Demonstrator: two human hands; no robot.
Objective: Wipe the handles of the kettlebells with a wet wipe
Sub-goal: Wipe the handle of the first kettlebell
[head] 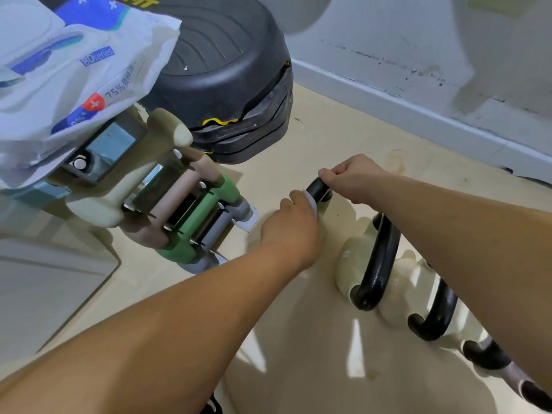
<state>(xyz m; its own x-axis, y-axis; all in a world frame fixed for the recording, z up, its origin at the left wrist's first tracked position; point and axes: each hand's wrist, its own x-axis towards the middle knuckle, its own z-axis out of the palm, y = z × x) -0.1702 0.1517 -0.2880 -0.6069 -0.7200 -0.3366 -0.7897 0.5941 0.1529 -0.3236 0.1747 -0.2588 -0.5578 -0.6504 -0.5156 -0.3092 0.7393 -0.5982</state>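
While the right hand (348, 177) pinches the top of a black kettlebell handle (317, 188) with closed fingers, the left hand (291, 222) is wrapped round the same handle just below it, pressing a white wet wipe (310, 201) against the bar. That handle belongs to the farthest kettlebell in a row of cream-coloured kettlebells (351, 264) standing on the pale floor (328, 135) — the nearer ones partly hidden under the right forearm, their black handles arching up beside it. To the left stands a rack of dumbbells (179, 210) in cream, brown, green and grey, with a pack of wet wipes (74, 73) lying on top of it. Behind the rack sits a black balance trainer (227, 61) — close to the grey wall's skirting.
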